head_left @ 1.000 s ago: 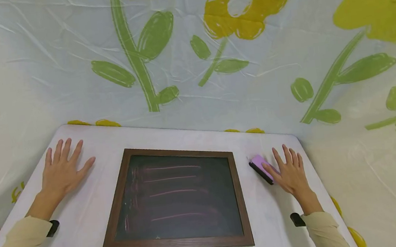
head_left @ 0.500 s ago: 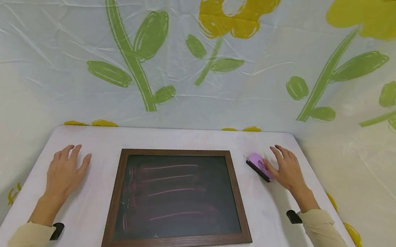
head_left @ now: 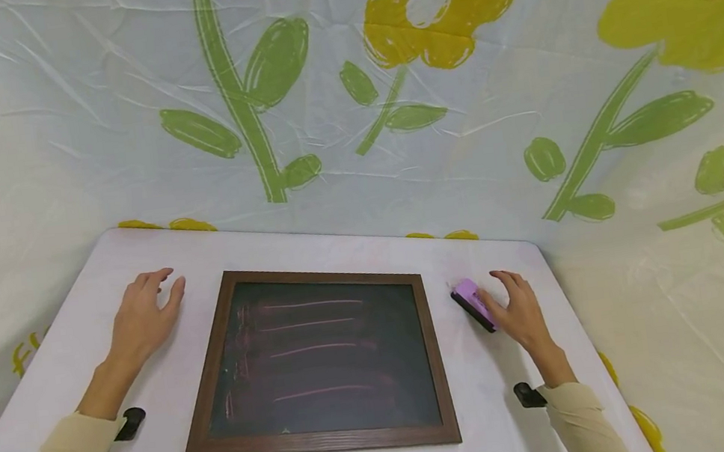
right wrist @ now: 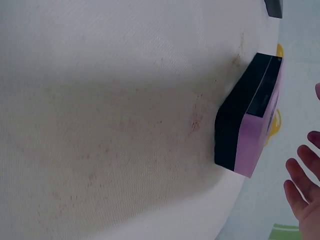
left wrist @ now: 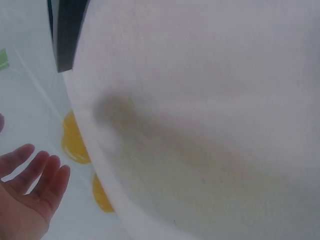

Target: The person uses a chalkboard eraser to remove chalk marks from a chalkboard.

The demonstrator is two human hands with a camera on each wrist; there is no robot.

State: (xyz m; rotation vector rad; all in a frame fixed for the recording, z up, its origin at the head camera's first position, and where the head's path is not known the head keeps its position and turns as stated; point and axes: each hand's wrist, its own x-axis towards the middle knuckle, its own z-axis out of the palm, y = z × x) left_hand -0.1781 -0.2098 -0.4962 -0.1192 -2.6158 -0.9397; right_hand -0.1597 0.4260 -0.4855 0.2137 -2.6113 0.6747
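Observation:
A chalkboard (head_left: 341, 334) in a brown wooden frame lies on the table, with several pink chalk lines and smudged marks on its dark surface. To its right lies a chalkboard eraser (head_left: 473, 303), purple on top with a black pad. My right hand (head_left: 516, 312) hovers just beside the eraser, fingers loosely bent; in the right wrist view the hand (right wrist: 306, 190) appears apart from the eraser (right wrist: 245, 120). Left of the board, my left hand (head_left: 141, 321) is held over the table with loosely bent fingers, holding nothing. The left wrist view shows its fingers (left wrist: 47, 177) apart.
The white table (head_left: 296, 245) has rounded far corners. Behind and around it hangs a pale cloth (head_left: 356, 181) printed with yellow flowers and green leaves. In the left wrist view, a corner of the board's frame (left wrist: 67, 40) shows at the top.
My left hand's spread fingers have bent, and the hand has moved right toward the board. My right hand's fingers have bent too, and it has shifted slightly left. Board and eraser stay put.

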